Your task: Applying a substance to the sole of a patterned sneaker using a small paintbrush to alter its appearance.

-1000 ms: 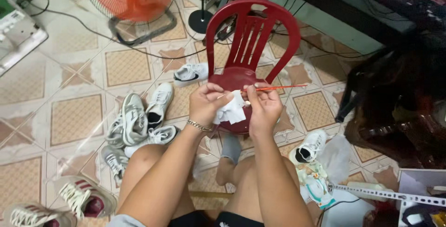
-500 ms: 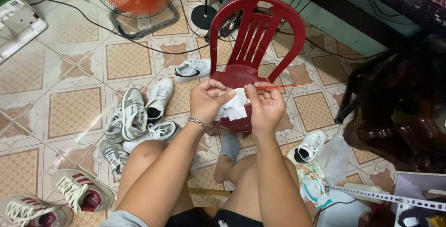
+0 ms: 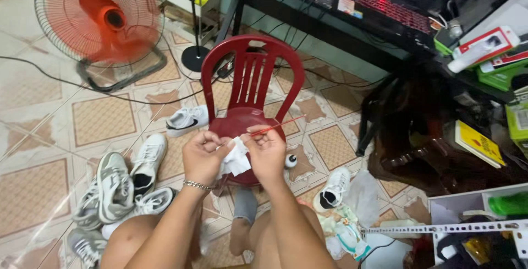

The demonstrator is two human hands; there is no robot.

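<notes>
Tiled floor, red chair (image 3: 250,120) below. My left hand (image 3: 202,156) pinches white tissue (image 3: 236,160) between both sets of fingers; right hand (image 3: 268,149) closed on thin red stick (image 3: 283,124), probably a brush, pointing up-right.

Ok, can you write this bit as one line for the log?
left hand: holds tissue | right hand: holds thin red stick | both over red chair | shoes on floor

Bright, even indoor light — soft shadows, glare on the floor tiles (image 3: 104,117) — wide-angle edges bend.
</notes>
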